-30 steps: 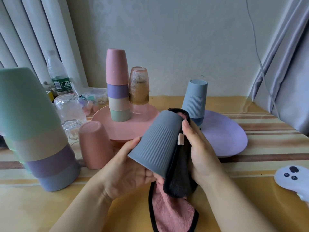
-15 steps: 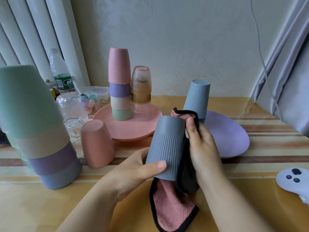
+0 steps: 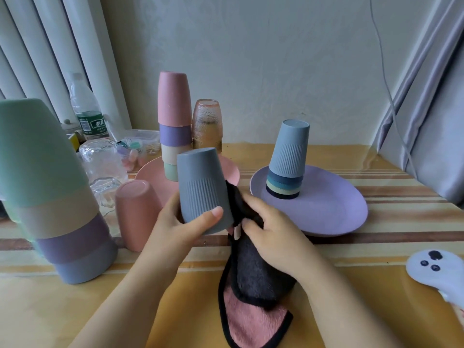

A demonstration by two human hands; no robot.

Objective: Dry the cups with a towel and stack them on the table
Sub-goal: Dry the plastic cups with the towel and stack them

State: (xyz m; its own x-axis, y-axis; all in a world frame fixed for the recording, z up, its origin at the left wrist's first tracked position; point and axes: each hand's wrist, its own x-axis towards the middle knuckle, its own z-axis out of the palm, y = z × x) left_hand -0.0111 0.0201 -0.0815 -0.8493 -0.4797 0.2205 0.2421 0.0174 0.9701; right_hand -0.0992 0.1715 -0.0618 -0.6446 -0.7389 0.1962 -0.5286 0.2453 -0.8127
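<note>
My left hand grips a ribbed grey-blue cup, held upside down above the table near its middle. My right hand holds a black and pink towel against the cup's lower right side; the towel hangs down to the table. A stack of ribbed cups stands upside down on the purple plate to the right. Another stack of smooth cups and an amber glass stand on the pink plate behind. A single pink cup stands upside down to the left.
A tall stack of smooth cups rises at the near left. Clear glasses, a water bottle and a small plastic box sit at the back left. A white controller lies at the right edge. Curtains hang on both sides.
The grey-blue cup has turned from tilted to upright, base up. My right hand slid down from its upper side to its rim, bringing the towel lower.
</note>
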